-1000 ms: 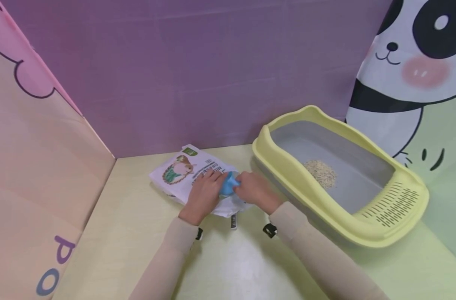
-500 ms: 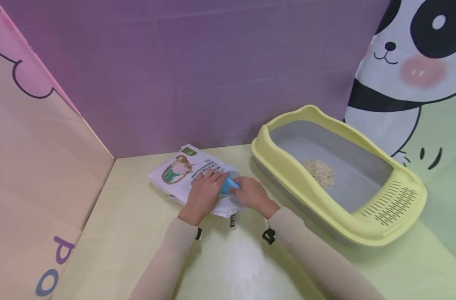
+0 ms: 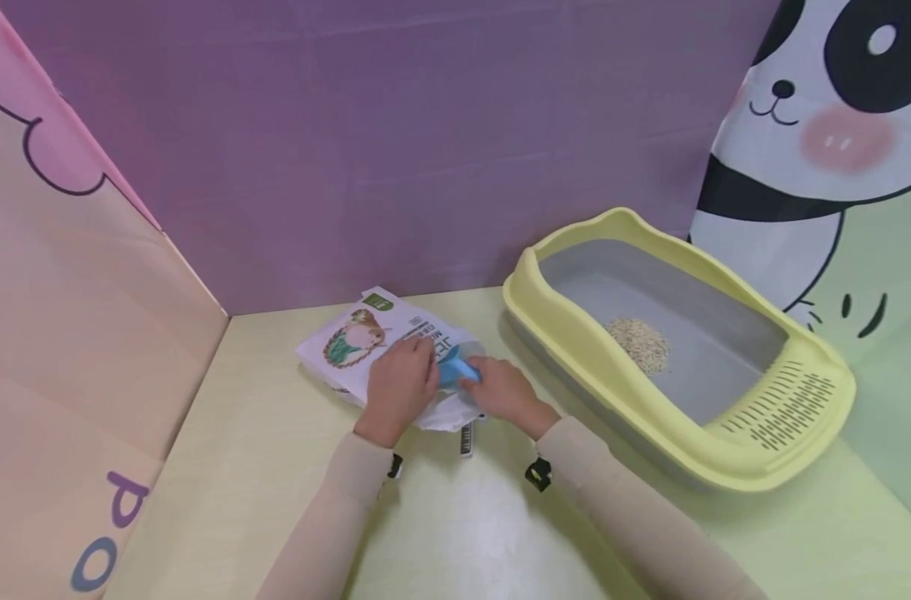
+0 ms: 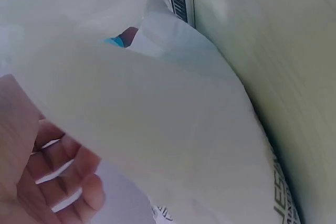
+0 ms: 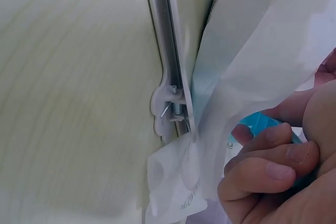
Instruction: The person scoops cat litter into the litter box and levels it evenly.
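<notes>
Head view: the right hand [image 3: 506, 389] grips a blue scoop [image 3: 451, 372] over the open end of the bag [image 3: 350, 343]; the left hand [image 3: 401, 382], fingers bent, has just drawn back slightly, baring more scoop, which we read as readjustment. Whether it pinches the bag, we cannot tell.

I'd call this a pet corner made up on a table [image 3: 463, 525], though whether in a home, shop or studio I can't tell. Creased purple sheeting [image 3: 395, 158] backs it, with a cartoon panda [image 3: 770, 175] to the right and a lettered peach panel [image 3: 80, 333] to the left. A litter tray [image 3: 598, 350] holds pellets [image 3: 638, 345]; the bag [image 3: 361, 337] pictures an animal.
</notes>
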Motion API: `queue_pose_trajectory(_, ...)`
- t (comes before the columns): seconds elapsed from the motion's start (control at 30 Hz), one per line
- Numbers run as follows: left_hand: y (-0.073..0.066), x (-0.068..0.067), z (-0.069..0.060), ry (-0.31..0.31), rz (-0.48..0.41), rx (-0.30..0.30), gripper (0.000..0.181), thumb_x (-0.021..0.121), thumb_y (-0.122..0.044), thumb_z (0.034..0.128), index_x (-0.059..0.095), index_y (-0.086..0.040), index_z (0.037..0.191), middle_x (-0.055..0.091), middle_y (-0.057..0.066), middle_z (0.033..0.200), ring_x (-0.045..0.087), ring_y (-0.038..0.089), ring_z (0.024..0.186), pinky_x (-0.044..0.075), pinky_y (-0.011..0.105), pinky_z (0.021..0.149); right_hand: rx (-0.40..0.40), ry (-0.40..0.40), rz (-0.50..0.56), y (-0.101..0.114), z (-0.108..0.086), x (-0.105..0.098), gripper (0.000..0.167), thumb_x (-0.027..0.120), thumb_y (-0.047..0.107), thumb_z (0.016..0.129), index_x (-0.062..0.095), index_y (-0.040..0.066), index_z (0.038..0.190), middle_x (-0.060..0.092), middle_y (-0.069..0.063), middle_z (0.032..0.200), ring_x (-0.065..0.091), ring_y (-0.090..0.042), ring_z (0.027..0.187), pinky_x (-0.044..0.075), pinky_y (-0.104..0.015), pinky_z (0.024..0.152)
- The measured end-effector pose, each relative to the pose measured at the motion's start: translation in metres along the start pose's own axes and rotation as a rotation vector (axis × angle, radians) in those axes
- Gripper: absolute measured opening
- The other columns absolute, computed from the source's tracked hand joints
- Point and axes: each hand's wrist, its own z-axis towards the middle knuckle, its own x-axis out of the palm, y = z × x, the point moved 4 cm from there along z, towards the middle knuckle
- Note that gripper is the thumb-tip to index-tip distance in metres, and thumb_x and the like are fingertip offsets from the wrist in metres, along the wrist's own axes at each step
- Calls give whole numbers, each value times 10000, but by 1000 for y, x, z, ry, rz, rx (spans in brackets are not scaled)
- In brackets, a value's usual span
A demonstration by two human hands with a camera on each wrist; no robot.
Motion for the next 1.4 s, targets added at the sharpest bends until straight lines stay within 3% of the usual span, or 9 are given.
queue_pose_trajectory(0.17, -1, -3, 0, -88, -6, 78, 59, 728, -115, 869, 691, -69, 879, 717, 83, 861, 692, 266, 732, 585, 378, 598, 1, 0, 8, 1, 0, -1, 225, 628, 254, 988, 674, 82, 1124, 618, -24, 734, 569, -152, 574, 461, -269, 508)
queue_pose_trajectory(0.37, -2, -9, 1, -170, -16, 162, 39, 724, -78, 858, 703, -46, 863, 693, 81, 814, 656, 226, 636, 556, 338, 521, 19, 11, -18, 4, 1, -1, 328, 617, 271, 997, 659, 62, 1245, 627, -17, 743, 578, -155, 580, 473, -277, 516)
queue_pose_trajectory(0.5, -2, -14, 2, -240, -45, 191, 35, 741, -61, 862, 712, -47, 851, 675, 73, 785, 653, 215, 637, 566, 325, 547, 15, 8, -40, 7, 2, -1, 384, 609, 285, 1003, 640, 59, 1312, 632, -21, 756, 576, -159, 590, 469, -290, 532)
queue_pose_trajectory(0.8, 0, -17, 2, -274, -79, 170, 42, 729, -54, 873, 710, -57, 835, 667, 61, 769, 640, 200, 646, 561, 318, 561, -24, 22, -74, 11, 4, -2, 422, 603, 291, 1013, 613, 49, 1358, 651, -34, 766, 575, -155, 578, 472, -293, 525)
queue_pose_trajectory(0.97, 2, -17, 0, -289, -76, 168, 52, 730, -61, 867, 705, -67, 822, 662, 50, 757, 625, 190, 623, 546, 316, 540, -62, 35, -182, 10, 6, 0, 507, 587, 343, 1023, 544, 72, 1450, 718, -93, 915, 576, -171, 613, 477, -303, 541)
queue_pose_trajectory(1.1, 3, -16, -1, -306, -72, 168, 62, 735, -68, 856, 695, -74, 810, 655, 43, 740, 606, 180, 596, 521, 312, 506, -48, 31, -246, 11, 7, 1, 502, 573, 368, 1031, 541, 103, 1456, 701, -84, 862, 574, -180, 604, 471, -304, 512)
queue_pose_trajectory(1.27, 6, -15, -1, -301, -93, 150, 62, 730, -64, 852, 686, -84, 813, 661, 39, 738, 579, 160, 564, 481, 286, 470, -18, 30, -251, 15, 3, 5, 451, 563, 355, 1037, 559, 95, 1406, 630, -54, 754, 566, -179, 566, 459, -293, 462)
queue_pose_trajectory(1.4, 7, -14, -1, -291, -136, 130, 61, 727, -69, 855, 679, -77, 819, 668, 44, 730, 563, 139, 543, 461, 248, 476, -45, 19, -187, 13, 1, 6, 438, 563, 341, 1038, 574, 73, 1384, 623, -41, 766, 556, -159, 569, 460, -282, 490)
